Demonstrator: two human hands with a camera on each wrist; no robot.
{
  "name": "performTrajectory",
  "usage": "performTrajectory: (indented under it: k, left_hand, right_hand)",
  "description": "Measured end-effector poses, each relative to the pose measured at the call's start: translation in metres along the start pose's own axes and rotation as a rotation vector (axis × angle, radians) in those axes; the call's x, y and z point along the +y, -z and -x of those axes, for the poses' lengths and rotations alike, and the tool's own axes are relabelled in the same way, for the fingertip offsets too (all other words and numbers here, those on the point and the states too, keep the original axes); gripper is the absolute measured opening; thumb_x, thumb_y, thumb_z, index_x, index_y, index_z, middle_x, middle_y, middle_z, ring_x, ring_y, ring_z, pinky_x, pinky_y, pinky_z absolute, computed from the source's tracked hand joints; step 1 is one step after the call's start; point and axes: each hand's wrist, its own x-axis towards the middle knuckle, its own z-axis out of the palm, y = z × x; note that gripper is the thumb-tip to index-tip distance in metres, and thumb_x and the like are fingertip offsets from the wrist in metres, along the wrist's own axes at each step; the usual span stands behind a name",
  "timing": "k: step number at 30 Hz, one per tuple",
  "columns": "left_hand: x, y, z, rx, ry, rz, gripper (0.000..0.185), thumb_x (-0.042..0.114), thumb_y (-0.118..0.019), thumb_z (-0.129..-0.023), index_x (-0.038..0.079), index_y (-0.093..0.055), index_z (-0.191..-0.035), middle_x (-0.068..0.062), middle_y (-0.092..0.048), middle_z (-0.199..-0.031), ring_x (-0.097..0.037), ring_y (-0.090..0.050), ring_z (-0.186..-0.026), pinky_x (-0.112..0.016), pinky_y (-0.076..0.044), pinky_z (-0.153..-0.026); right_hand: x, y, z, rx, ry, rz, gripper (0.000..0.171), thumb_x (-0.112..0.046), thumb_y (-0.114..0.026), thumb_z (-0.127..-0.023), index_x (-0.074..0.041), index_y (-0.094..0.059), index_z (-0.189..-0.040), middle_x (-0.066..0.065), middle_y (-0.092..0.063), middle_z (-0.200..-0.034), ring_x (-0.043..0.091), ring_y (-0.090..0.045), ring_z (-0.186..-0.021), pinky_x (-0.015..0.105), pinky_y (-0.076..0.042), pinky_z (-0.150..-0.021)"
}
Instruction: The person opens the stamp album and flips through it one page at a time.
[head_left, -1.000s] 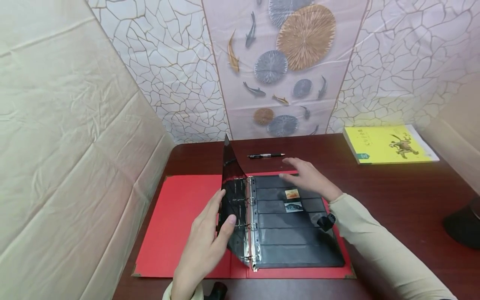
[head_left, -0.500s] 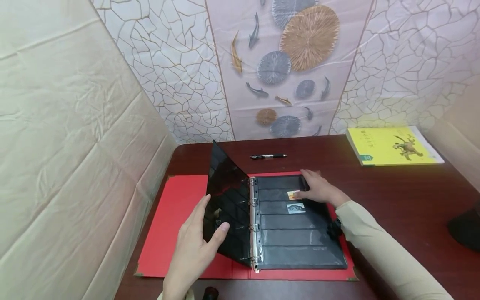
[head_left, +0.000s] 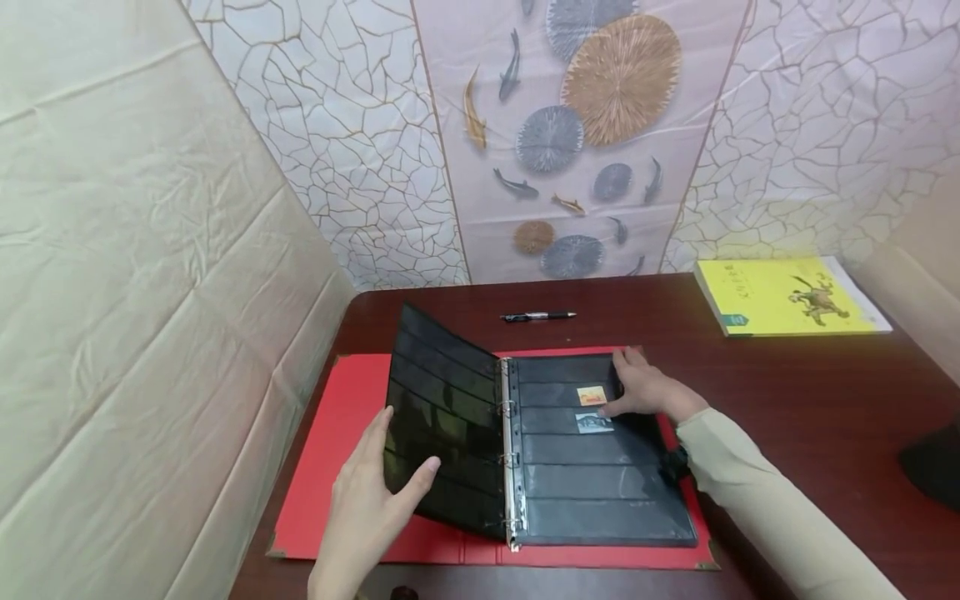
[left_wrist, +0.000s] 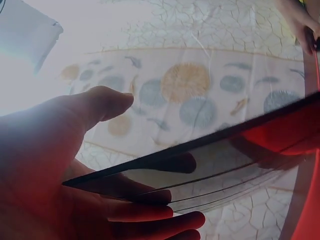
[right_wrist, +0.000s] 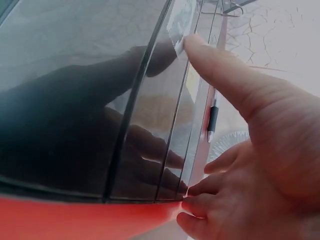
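Beneath the two spread hands (head_left: 367, 508) (head_left: 651, 392) lies the red binder (head_left: 348, 400), its tilted black page (head_left: 447, 417) between left thumb (head_left: 417, 487) and fingers (head_left: 377, 437).

The left hand (head_left: 360, 500) is held with its thumb (head_left: 417, 486) raised well apart from the outstretched fingers (left_wrist: 142, 213). The right hand (head_left: 648, 392) is turned inward, thumb and fingers spread. The right arm (head_left: 780, 500), sleeved, is stretched forward.

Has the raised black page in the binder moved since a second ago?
Yes: the raised black page has swung left and down toward the red cover, its top corner farther left of the pen.
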Motion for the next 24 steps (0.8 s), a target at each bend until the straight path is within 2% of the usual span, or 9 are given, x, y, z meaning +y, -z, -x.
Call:
performTrajectory:
  k: [6, 12, 19, 24]
  left_hand:
    - [-0.017, 0.002, 0.001, -0.002, 0.034, -0.019, 0.086, 0.046, -0.071, -0.093, 0.003, -0.034, -0.157, -0.020, -0.038, -0.157, -0.043, -0.041, -0.139, -0.067, -0.039, -0.102]
    - [-0.029, 0.000, 0.000, 0.000, 0.071, -0.047, 0.084, 0.039, -0.073, -0.093, -0.005, -0.036, -0.153, -0.026, -0.039, -0.155, -0.046, -0.041, -0.139, -0.065, -0.039, -0.103]
    - [-0.047, -0.005, -0.003, -0.004, 0.108, -0.075, 0.080, 0.037, -0.072, -0.094, -0.008, -0.039, -0.150, -0.029, -0.042, -0.152, -0.046, -0.043, -0.137, -0.065, -0.039, -0.103]
    - [-0.062, -0.011, -0.005, -0.007, 0.110, -0.099, 0.078, 0.039, -0.071, -0.095, -0.011, -0.042, -0.147, -0.031, -0.045, -0.148, -0.047, -0.047, -0.134, -0.065, -0.042, -0.101]
  right_hand:
    - [0.000, -0.001, 0.001, -0.015, -0.021, -0.014, 0.121, -0.039, -0.088, -0.078, 0.020, -0.012, -0.151, 0.042, -0.008, -0.157, 0.056, -0.005, -0.146, 0.065, -0.018, -0.114]
    - [-0.002, 0.002, 0.003, -0.023, -0.028, -0.040, 0.117, -0.033, -0.086, -0.082, 0.021, -0.009, -0.151, 0.042, -0.011, -0.157, 0.057, -0.009, -0.145, 0.064, -0.015, -0.116]
    - [-0.003, 0.003, 0.004, 0.011, -0.020, -0.020, 0.111, -0.032, -0.087, -0.081, 0.021, -0.019, -0.150, 0.043, -0.022, -0.153, 0.056, -0.021, -0.143, 0.064, -0.023, -0.114]
    - [-0.003, 0.002, 0.004, 0.040, -0.011, -0.013, 0.104, -0.032, -0.088, -0.080, 0.019, -0.028, -0.147, 0.042, -0.030, -0.150, 0.054, -0.032, -0.136, 0.065, -0.030, -0.110]
